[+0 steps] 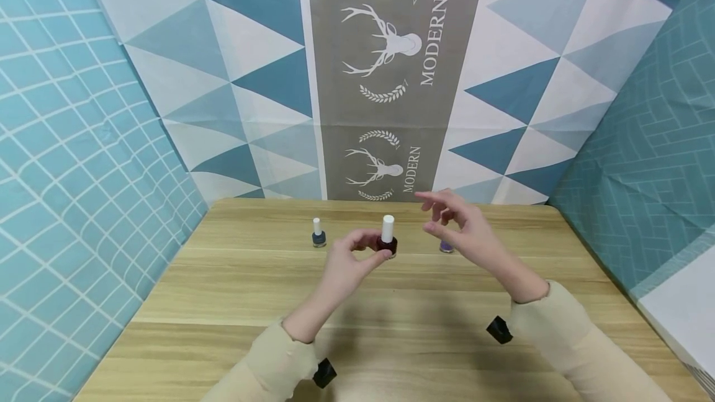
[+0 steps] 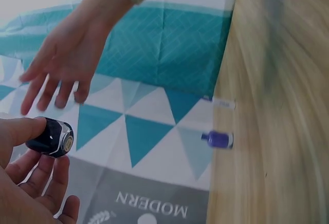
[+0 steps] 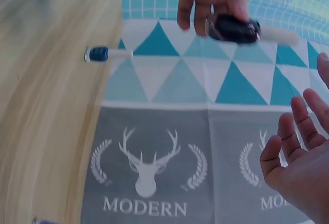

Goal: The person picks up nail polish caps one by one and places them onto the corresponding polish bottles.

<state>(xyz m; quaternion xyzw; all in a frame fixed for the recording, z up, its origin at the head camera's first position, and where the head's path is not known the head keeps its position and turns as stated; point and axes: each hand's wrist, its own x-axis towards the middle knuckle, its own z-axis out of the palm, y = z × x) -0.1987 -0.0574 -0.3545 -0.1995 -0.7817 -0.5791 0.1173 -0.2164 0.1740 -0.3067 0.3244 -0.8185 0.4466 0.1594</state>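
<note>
My left hand (image 1: 347, 262) pinches a dark red nail polish bottle (image 1: 386, 245) between thumb and fingers, above the table. Its tall white cap (image 1: 388, 228) points up. To the right, my right hand (image 1: 455, 222) is raised with fingers spread and slightly bent, holding nothing. Behind it a purple nail polish bottle (image 1: 446, 246) stands on the table, mostly hidden in the head view. The left wrist view shows this purple bottle (image 2: 220, 139) near a slim white piece (image 2: 224, 103) with a purple end. A dark blue nail polish bottle (image 1: 318, 237) with a white cap stands at the back left.
The wooden table (image 1: 234, 290) ends at a patterned cloth wall (image 1: 268, 85) with deer heads and triangles. Blue tiled cloth (image 1: 72, 141) hangs at the left, teal cloth (image 1: 642, 141) at the right. A white surface (image 1: 684, 303) borders the table's right side.
</note>
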